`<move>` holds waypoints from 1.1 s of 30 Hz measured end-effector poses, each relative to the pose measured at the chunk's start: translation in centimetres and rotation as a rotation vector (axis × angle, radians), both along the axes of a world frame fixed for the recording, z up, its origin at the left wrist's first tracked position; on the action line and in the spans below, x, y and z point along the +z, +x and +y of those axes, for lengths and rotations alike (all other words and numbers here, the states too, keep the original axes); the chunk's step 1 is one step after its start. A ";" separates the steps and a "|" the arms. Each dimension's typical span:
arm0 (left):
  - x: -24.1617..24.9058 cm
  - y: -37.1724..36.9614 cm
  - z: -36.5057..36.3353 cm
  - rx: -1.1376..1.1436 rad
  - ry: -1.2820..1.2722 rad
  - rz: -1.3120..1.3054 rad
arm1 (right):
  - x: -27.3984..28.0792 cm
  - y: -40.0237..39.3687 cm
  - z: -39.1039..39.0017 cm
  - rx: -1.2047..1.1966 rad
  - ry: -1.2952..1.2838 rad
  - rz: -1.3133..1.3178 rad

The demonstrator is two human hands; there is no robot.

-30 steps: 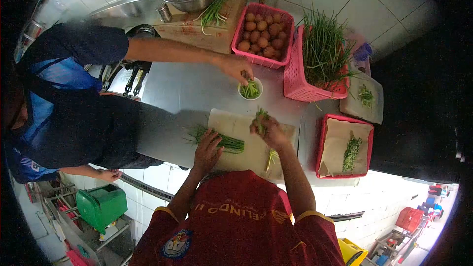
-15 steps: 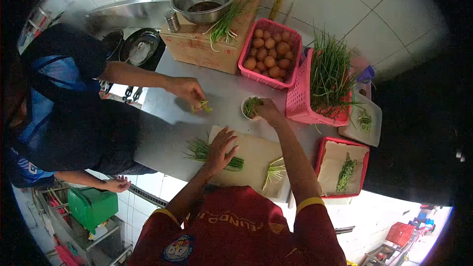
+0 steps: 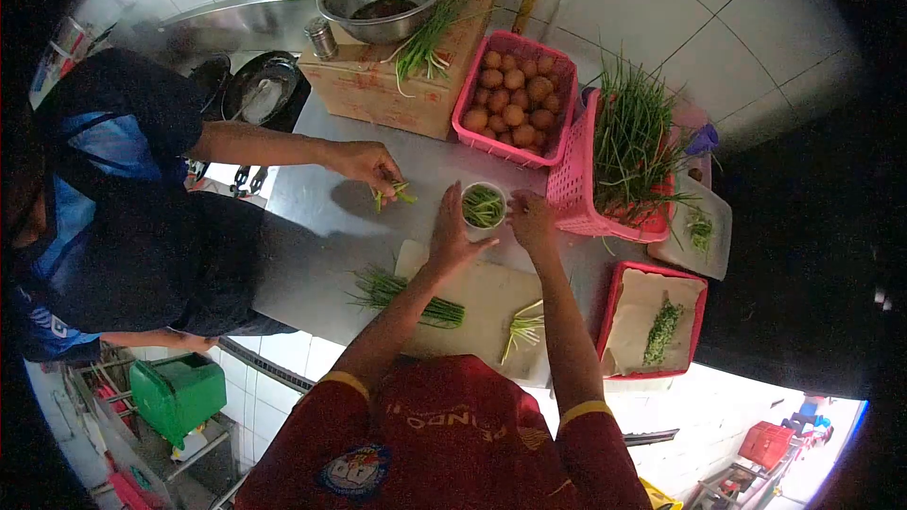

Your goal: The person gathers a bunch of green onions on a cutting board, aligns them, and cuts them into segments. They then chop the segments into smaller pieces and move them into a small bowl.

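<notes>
A small white bowl [image 3: 484,227] of cut green stalks [image 3: 483,207] stands on the metal table between my two hands. My left hand [image 3: 455,231] is open along its left side, fingers stretched and thumb spread below. At the right rim is my right hand [image 3: 531,221], its fingers bent and apart. Below lies a pale cutting board [image 3: 484,291]. A bundle of long green onions [image 3: 439,312] crosses its left edge, partly under my left forearm. Several pale-ended stalks [image 3: 522,331] rest near its right edge.
A co-worker's hand [image 3: 370,170] holds green pieces at left. Behind are a cardboard box [image 3: 378,99] bearing a steel bowl [image 3: 331,2], a pink basket [image 3: 515,153] of round brown items, and a pink basket [image 3: 570,191] of greens. A red-rimmed tray [image 3: 619,307] sits right.
My left hand has moved up from over the board to the bowl's left side. My right hand has drawn back from the greens to the right rim.
</notes>
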State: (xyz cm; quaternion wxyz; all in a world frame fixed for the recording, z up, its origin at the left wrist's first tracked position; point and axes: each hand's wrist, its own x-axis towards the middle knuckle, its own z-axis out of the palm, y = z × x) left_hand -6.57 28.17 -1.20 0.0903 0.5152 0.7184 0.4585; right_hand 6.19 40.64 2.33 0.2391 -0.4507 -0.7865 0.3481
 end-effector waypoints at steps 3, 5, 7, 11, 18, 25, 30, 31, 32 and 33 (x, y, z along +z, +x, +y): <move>-1.2 -0.6 2.3 -0.071 -0.008 -0.088 | -3.0 3.3 -1.9 -0.072 -0.159 0.211; -1.4 -0.8 3.0 -0.034 -0.052 -0.139 | -3.4 5.3 -4.1 -0.122 -0.172 0.190; -2.0 -1.2 2.7 0.020 -0.027 -0.175 | -2.3 7.3 -6.5 -0.199 -0.291 0.144; 0.7 -4.7 -1.9 0.057 0.034 -0.275 | -1.9 11.1 -10.2 -0.157 -0.395 0.292; -1.4 -13.1 -9.2 0.374 -0.092 -0.026 | -1.2 11.5 -12.5 -0.171 -0.353 0.151; 0.6 -10.4 -20.4 0.349 -0.104 0.096 | -1.9 14.7 -14.4 -0.218 -0.112 0.189; 0.5 -3.6 -26.1 0.194 -0.177 0.217 | 1.4 18.4 -17.1 -0.383 -0.211 0.157; 0.6 -2.5 -26.3 0.129 -0.171 0.259 | 1.8 19.3 -17.4 -0.426 -0.185 0.148; 0.7 -1.6 -26.2 0.068 -0.160 0.305 | 1.8 20.3 -17.6 -0.445 -0.105 0.098; 1.8 -0.1 -25.4 0.072 -0.109 0.245 | 1.5 21.2 -17.7 -0.454 -0.027 0.050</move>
